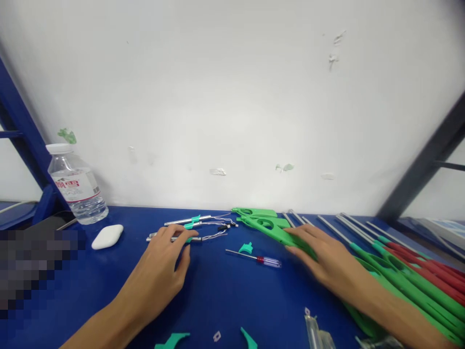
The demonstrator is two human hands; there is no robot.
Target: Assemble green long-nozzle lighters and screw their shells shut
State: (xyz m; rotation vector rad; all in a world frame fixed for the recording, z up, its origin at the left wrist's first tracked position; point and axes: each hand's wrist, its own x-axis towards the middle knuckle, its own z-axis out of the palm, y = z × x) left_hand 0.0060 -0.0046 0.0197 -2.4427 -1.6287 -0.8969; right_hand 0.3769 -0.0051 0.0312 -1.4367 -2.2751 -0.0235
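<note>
My left hand (165, 259) is at the nearest of several slim metal rods, its thumb and index finger closed around the teal clip of this wired metal rod (196, 239). Thin white wires trail from the rod's right end. Two similar wired rods (192, 224) lie just behind. My right hand (323, 254) grips a green plastic handle shell (269, 230) with an oval opening, tilted with its narrow tip to the left. Behind it lies another green shell (257, 212). Between my hands are a screwdriver (267, 261) with a clear purple-red handle and a small teal trigger-shaped piece (246, 248).
Green and red long-tubed handles (410, 271) crowd the right side. At left stand a water bottle (78, 186) and a white case (108, 236). Teal pieces (172, 341), a small white tab (217, 336) and clear-bagged parts (317, 332) lie in front. A white wall (232, 106) rises behind.
</note>
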